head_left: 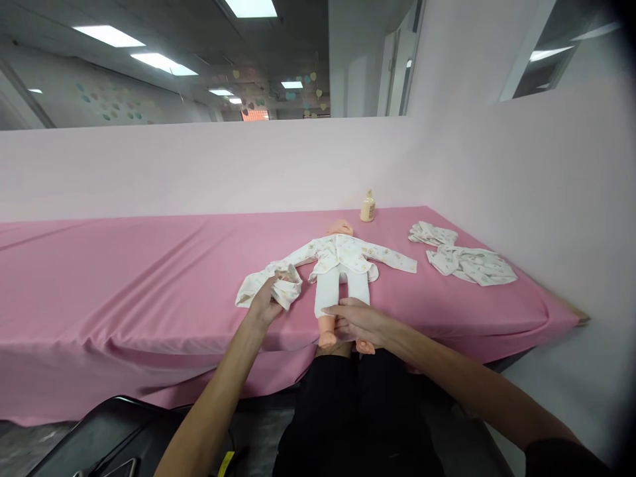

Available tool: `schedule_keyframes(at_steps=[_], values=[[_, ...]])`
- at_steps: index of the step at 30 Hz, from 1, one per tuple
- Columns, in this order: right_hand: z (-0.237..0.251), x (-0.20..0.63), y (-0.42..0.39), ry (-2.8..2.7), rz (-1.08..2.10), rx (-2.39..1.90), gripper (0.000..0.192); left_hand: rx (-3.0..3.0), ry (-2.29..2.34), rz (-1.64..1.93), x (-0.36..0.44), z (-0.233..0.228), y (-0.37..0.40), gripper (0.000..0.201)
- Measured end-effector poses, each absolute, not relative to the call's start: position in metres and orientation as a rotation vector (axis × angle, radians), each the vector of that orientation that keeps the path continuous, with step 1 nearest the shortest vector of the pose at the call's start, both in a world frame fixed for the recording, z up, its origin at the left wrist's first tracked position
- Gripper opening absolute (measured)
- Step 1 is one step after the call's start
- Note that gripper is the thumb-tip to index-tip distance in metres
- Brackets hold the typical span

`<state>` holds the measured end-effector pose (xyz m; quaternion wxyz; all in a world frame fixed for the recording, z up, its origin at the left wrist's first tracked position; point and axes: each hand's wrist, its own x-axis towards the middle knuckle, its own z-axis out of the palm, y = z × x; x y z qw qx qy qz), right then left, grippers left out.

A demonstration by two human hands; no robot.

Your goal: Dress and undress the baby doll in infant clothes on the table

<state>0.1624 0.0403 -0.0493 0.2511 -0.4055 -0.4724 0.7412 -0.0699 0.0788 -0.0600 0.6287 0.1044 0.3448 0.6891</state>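
Note:
A baby doll (328,291) lies on its back, its feet at the table's front edge. It wears a white printed baby top (338,253) with the sleeves spread out; its legs are white cloth with bare feet. My left hand (265,303) is closed on bunched white printed baby pants (252,285), beside the doll's legs. Across the doll's lower legs lies my right hand (360,319), its thumb and fingers closed about the leg on the left, just above the foot. The right hand covers part of the other leg.
A pink cloth (163,285) covers the table and hangs over its front. A cream pump bottle (368,207) stands near the back wall. More folded printed clothes (472,265) lie at the right. A black chair (114,430) is at the lower left.

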Motion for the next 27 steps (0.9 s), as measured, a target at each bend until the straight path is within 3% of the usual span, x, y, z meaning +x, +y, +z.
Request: schedule_keyframes(at_steps=[7, 13, 19, 27], values=[[-0.043, 0.133, 0.051, -1.014, 1.944, -0.698, 0.025, 0.442, 0.788, 1.458, -0.042, -0.066, 0.052, 0.007], [-0.038, 0.114, 0.056, -0.844, 1.906, -0.597, 0.027, 0.48, 0.778, 1.367, -0.036, -0.05, 0.027, 0.023], [-0.033, 0.108, 0.055, -0.86, 1.846, -0.682, 0.031, 0.54, 0.837, 1.321, -0.035, -0.022, -0.005, 0.04], [-0.039, 0.103, 0.048, -0.961, 1.716, -0.906, 0.041, 0.534, 0.704, 1.273, -0.02, 0.009, -0.033, 0.036]])
